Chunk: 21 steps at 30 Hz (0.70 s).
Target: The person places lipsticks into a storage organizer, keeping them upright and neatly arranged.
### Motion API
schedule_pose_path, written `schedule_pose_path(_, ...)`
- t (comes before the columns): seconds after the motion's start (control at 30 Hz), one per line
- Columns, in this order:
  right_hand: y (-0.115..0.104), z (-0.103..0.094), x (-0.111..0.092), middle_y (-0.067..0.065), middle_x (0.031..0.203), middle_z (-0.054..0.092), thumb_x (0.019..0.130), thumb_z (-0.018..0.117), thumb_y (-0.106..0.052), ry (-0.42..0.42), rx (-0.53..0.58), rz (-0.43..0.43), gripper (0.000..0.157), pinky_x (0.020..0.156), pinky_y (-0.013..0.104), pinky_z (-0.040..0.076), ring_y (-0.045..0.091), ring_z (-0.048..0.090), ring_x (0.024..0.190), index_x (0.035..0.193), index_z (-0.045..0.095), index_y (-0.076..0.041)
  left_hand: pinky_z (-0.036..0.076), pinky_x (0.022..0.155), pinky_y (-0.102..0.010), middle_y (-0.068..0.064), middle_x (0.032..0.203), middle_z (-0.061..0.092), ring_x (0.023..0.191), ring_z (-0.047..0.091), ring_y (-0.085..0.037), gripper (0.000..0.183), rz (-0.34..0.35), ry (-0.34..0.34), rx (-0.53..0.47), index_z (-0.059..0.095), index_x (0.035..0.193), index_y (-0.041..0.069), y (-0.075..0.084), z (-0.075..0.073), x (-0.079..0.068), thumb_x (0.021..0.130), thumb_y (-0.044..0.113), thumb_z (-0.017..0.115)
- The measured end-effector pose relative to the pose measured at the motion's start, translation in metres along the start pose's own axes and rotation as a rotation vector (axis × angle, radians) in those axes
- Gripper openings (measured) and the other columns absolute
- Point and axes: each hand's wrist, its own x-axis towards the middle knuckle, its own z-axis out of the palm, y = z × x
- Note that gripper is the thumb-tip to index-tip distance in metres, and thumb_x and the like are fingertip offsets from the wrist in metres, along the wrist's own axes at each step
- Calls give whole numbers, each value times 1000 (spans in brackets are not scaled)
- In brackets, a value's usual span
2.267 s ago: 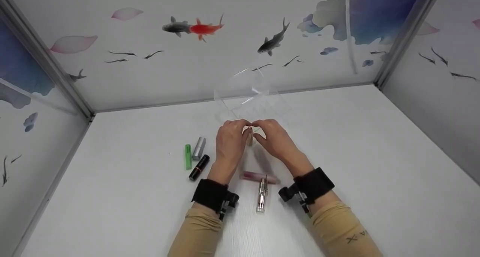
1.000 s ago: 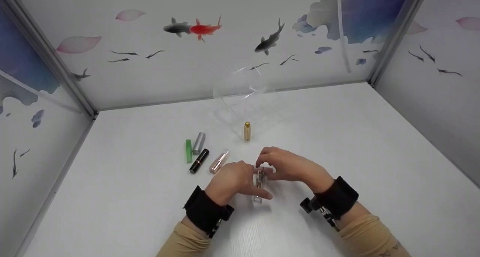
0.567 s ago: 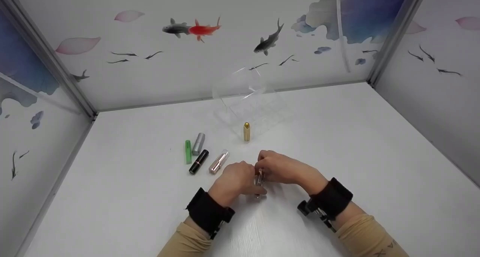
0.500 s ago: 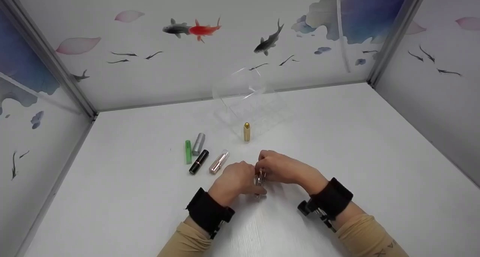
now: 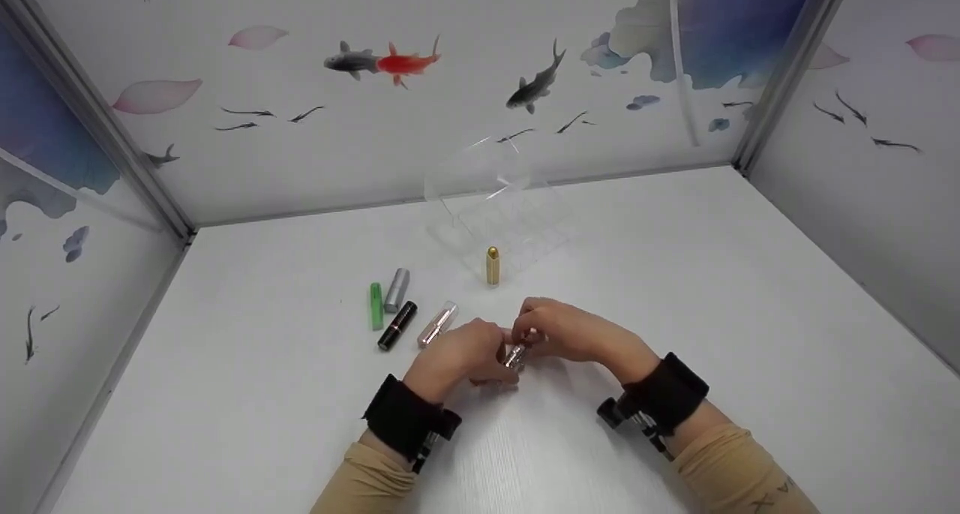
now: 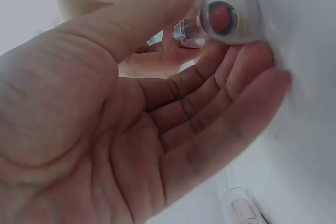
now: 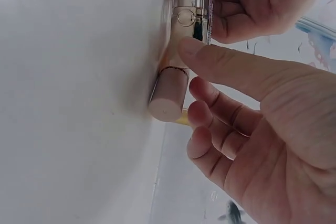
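Thumb and fingers of my left hand (image 5: 457,353) hold a clear-capped lipstick (image 5: 515,358) close above the table. Its clear end, with a red tip inside, faces the left wrist camera. My right hand (image 5: 577,330) pinches the same lipstick at its far end, the thumb lying on the tube in the right wrist view. A dull pink tube (image 7: 170,95) sits just beyond that thumb, mostly hidden by the hands in the head view. Left of my left hand lies another clear-capped rose-gold lipstick (image 5: 437,324). A gold lipstick (image 5: 493,266) stands upright ahead of both hands.
To the left lie a green tube (image 5: 376,306), a silver tube (image 5: 397,290) and a black lipstick (image 5: 397,326), close together. A clear plastic case (image 5: 517,225) with a raised lid stands behind the gold lipstick, near the back wall.
Both hands have left the gold lipstick, which now stands alone, and come back toward me. They have taken hold of the clear-capped lipstick, which has tilted slightly in the last half second.
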Motion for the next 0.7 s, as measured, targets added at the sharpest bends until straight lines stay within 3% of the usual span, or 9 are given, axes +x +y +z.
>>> schedule_pose_path(0.13,3,-5,0,7,98,69,86,74,-2,-4,47,-15,16,83,34,55,20,65,91,101,74,-7,37,52,-21,6,61,54,56,49,-9,23,52,36,24,61,73,14,-3,-3,2,83,23,79)
schedule_pose_path(0.23,4,-9,-1,6,100,72,88,72,-2,9,111,-28,15,86,40,57,21,68,94,102,72,-7,38,58,-22,6,70,55,65,49,-10,19,106,86,54,64,80,10,-5,-5,2,84,21,78)
schedule_pose_path(0.4,7,-19,-3,5,102,74,92,70,-7,51,233,-3,15,82,32,57,19,71,96,107,68,-8,38,61,-22,6,76,56,70,49,-10,23,174,201,41,66,92,8,-7,-13,0,87,27,78)
schedule_pose_path(0.47,9,-23,-4,4,105,74,94,69,-11,86,282,33,17,82,26,56,17,70,98,110,67,-9,41,62,-23,4,78,60,71,51,-10,26,186,245,-9,66,93,9,-8,-16,0,86,31,79)
schedule_pose_path(0.6,10,-28,-4,10,112,71,95,67,-11,203,410,57,22,84,26,57,23,70,104,116,65,-6,53,73,-30,-3,91,72,83,65,-14,24,220,330,-107,67,101,7,-9,-23,2,89,26,77)
schedule_pose_path(0.7,8,-29,-2,17,117,68,96,66,-8,296,518,54,28,82,27,60,29,70,107,122,63,-1,58,82,-34,-6,101,74,94,71,-18,23,259,428,-120,65,109,7,-8,-25,4,90,16,74)
